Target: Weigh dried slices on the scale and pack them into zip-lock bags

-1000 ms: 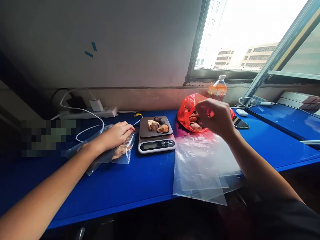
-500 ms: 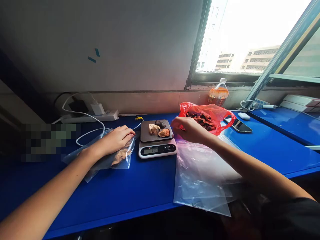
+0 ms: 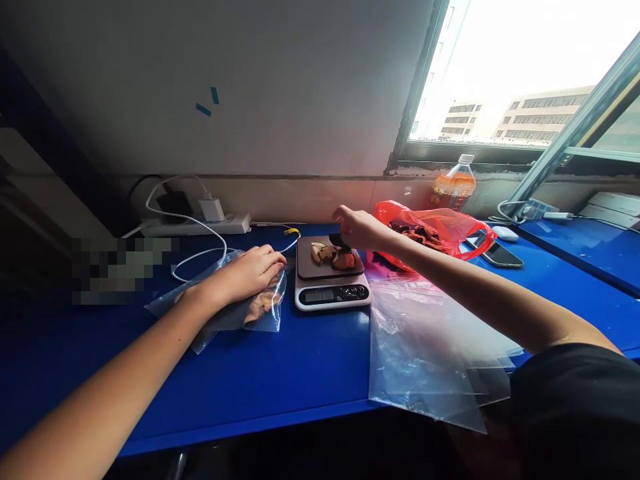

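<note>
My right hand (image 3: 361, 229) reaches over the back of a small kitchen scale (image 3: 333, 295), its fingers closed at a dark dried slice (image 3: 339, 241). Beside that slice, a pale dried piece (image 3: 323, 253) and a reddish-brown one (image 3: 344, 260) lie on the scale's dark plate. The display is lit, but its digits are too faint to read. My left hand (image 3: 257, 267) rests flat over a clear plastic bag (image 3: 210, 333), left of the scale. Brown dried pieces (image 3: 263, 307) show inside that bag.
Right of the scale, a red plastic bag (image 3: 460, 230) holds dark dried pieces. Clear bags (image 3: 425, 353) overhang the blue table's (image 3: 320, 367) front edge. Behind stand a bottle (image 3: 454, 185) and a power strip (image 3: 235, 225) with a white cable. A phone (image 3: 500, 253) lies at right.
My right hand has moved left from beside the red bag to above the scale plate. My left hand stays on the clear bag. The whole view has shifted a little.
</note>
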### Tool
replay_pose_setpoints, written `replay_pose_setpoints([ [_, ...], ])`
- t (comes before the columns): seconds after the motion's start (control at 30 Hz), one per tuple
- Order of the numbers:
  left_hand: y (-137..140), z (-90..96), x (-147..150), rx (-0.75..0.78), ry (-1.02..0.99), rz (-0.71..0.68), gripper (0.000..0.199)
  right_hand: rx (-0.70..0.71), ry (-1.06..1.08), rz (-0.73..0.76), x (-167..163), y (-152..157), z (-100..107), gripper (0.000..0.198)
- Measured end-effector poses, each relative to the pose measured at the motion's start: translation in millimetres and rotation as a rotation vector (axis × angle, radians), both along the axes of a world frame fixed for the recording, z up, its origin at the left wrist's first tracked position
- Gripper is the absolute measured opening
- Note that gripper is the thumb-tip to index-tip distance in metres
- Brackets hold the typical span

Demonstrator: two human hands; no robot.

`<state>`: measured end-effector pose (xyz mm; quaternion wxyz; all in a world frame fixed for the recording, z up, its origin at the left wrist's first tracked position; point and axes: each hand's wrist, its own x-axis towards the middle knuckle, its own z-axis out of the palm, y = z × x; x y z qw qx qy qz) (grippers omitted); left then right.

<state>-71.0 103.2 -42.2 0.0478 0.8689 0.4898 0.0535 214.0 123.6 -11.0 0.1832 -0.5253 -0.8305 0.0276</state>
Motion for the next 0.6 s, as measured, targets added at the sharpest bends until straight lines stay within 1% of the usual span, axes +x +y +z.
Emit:
replay_pose_setpoints([
  [0.17, 0, -2.2, 0, -0.004, -0.022, 0.016, 0.045, 0.125, 0.120, 0.062, 18, -23, 7, 0.043],
  [0.27, 0, -3.2, 0, 0.008, -0.027, 0.014, 0.047, 0.256, 0.262, 0.063, 47, -38, 14, 0.039],
  [0.33, 1, -3.4, 0, 0.017, -0.028, 0.005, 0.048, 0.380, 0.353, -0.009, 74, -42, 16, 0.032],
  [0.4, 2, -3.1, 0, 0.023, -0.033, -0.002, 0.049, 0.494, 0.392, -0.136, 105, -39, 17, 0.025],
  [0.43, 3, -2.7, 0, 0.025, -0.035, -0.003, 0.050, 0.520, 0.384, -0.200, 119, -36, 17, 0.023],
  [0.5, 4, -1.9, 0, 0.026, -0.041, 0.006, 0.053, 0.489, 0.316, -0.284, 143, -30, 17, 0.019],
  [0.6, 4, -0.6, 0, 0.018, -0.041, 0.024, 0.054, 0.332, 0.088, -0.306, 158, -28, 16, 0.013],
])
